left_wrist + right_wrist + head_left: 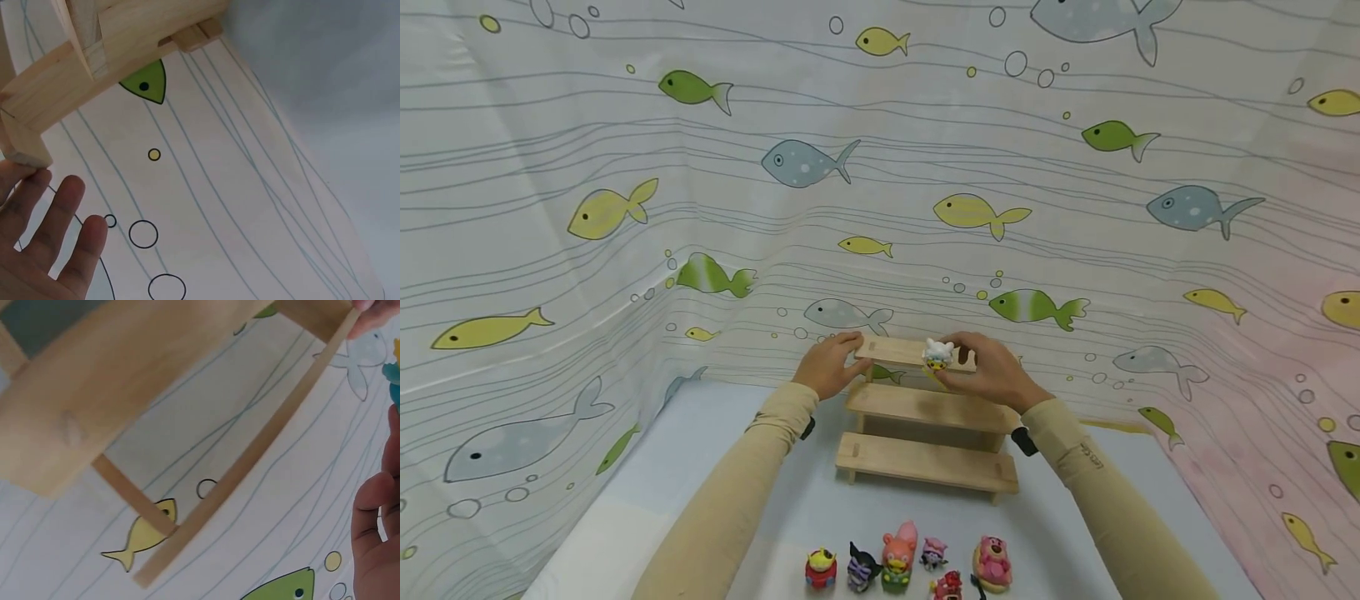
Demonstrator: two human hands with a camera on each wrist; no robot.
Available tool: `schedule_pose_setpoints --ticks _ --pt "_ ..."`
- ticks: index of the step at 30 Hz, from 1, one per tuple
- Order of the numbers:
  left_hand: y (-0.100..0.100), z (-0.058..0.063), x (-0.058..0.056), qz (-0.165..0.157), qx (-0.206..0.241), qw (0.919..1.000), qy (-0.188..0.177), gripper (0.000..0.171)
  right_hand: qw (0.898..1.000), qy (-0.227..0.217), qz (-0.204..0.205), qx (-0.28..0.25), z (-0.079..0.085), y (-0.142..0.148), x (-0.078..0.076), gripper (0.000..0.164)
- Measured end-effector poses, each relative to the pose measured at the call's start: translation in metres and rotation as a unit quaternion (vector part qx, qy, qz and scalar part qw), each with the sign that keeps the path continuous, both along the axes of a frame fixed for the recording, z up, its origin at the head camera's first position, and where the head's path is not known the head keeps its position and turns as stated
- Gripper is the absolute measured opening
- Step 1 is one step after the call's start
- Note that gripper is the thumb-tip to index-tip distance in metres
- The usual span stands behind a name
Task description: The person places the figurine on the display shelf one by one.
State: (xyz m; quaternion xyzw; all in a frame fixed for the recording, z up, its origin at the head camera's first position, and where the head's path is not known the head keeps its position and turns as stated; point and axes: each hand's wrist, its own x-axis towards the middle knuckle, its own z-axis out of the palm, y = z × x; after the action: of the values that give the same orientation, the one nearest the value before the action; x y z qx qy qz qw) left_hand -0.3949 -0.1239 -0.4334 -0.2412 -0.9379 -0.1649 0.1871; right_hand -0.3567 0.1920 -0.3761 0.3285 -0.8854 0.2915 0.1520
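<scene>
A three-step wooden display stand (928, 454) stands near the back of the table. At the left end of its top step, my left hand (829, 367) grips the board between thumb and fingers. The left wrist view shows fingertips (39, 178) right at the end of the wood. My right hand (992, 371) pinches a small figurine (938, 354) with a white top and some yellow and blue, just in front of the top step near its right end. In the right wrist view only a blue and yellow edge of the figurine (392, 374) shows, above the curled fingers.
Several toy figures stand in front of the stand, among them a red one with a yellow-green head (822, 568), a black and purple one (862, 568), a pink and green one (898, 560) and a pink bear (992, 562). A fish-patterned backdrop (910, 275) rises close behind.
</scene>
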Motion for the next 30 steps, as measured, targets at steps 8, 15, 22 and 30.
schedule_pose_setpoints --ticks 8,15,22,30 --pt "-0.001 0.0 0.0 0.004 -0.004 1.0 -0.003 0.058 1.0 -0.018 0.012 -0.003 0.011 -0.02 -0.023 0.045" --pt "0.001 0.002 0.0 -0.003 -0.007 1.0 0.006 0.057 0.999 -0.041 0.011 -0.01 0.01 -0.031 -0.039 0.046" --pt "0.003 0.0 0.0 -0.004 -0.008 0.9999 0.007 0.058 0.997 -0.076 -0.004 -0.028 0.002 -0.037 -0.052 0.044" --pt "0.002 0.003 0.001 0.006 -0.01 0.9999 -0.009 0.059 0.995 -0.086 -0.017 -0.046 -0.003 -0.045 -0.063 0.046"
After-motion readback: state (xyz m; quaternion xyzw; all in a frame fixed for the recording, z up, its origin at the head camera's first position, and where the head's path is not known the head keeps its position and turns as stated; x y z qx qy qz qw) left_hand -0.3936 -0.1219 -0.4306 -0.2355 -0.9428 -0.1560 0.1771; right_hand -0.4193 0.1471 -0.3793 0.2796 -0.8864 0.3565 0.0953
